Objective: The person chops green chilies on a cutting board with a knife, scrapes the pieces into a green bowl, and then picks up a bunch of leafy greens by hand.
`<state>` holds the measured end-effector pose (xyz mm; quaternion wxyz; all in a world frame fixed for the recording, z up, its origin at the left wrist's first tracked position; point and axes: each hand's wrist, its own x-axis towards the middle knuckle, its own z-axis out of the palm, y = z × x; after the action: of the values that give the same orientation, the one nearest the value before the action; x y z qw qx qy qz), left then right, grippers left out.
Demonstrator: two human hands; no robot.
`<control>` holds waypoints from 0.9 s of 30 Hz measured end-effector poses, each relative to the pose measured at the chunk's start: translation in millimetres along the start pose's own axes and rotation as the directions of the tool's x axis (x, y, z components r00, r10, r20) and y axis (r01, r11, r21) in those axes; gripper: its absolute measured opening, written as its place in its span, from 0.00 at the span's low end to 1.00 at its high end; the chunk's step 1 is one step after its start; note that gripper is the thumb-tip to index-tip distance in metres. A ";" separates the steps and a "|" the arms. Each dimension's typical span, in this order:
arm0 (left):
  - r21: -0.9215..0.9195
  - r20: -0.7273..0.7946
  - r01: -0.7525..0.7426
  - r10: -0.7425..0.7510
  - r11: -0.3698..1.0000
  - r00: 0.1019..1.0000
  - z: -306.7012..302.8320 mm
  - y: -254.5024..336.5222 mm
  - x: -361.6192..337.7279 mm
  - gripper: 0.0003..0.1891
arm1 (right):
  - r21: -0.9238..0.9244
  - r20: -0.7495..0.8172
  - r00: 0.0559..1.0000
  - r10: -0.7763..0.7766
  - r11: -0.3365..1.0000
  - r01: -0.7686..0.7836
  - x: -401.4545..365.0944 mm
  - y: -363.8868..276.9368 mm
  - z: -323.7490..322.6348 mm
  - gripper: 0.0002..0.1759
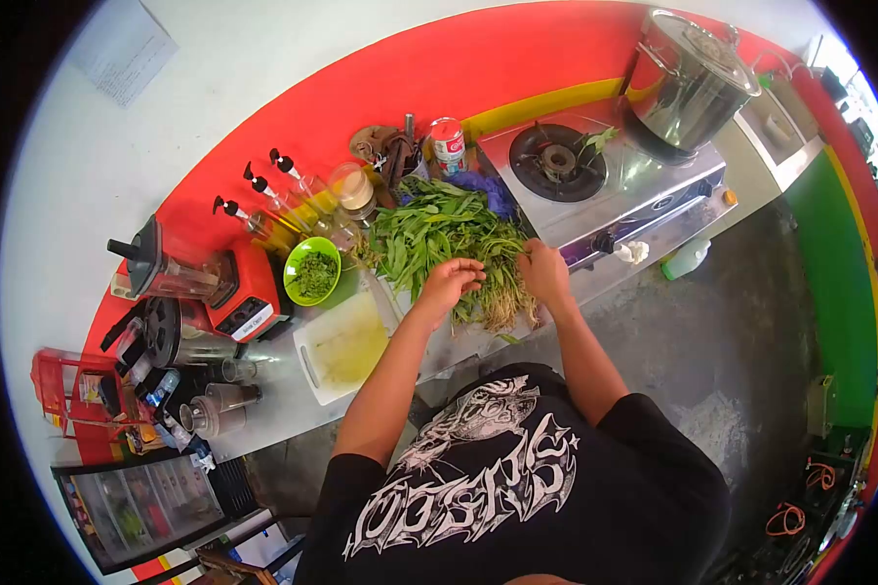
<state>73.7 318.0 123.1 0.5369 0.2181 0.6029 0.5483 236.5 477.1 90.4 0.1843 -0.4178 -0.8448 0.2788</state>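
A large heap of leafy greens with pale roots lies on the counter. Over its near left part is my left hand, its fingers curled and apart, with nothing visible between them. My right hand is closed at the right edge of the heap, its fingertips pressed together at the stems; what they hold is too small to make out. Left of the heap, a white cutting board with a green stain lies beside a knife. A green bowl holds chopped greens.
A gas stove stands to the right, bearing a large steel pot. Behind the greens are a can and a jar. Pump bottles and a red blender stand left. A bottle is beyond the counter's front edge.
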 end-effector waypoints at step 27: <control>0.091 -0.266 -0.383 0.393 0.919 0.880 -2.6 37.2 -74.2 0.15 | 0.811 0.287 0.941 -0.181 0.569 -0.138 -26.6 -124.6 -17.7 0.06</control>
<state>83.7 265.0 186.2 0.3219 0.2645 0.6262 0.6590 186.4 399.5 179.9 0.2125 -0.2190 -0.6415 0.7038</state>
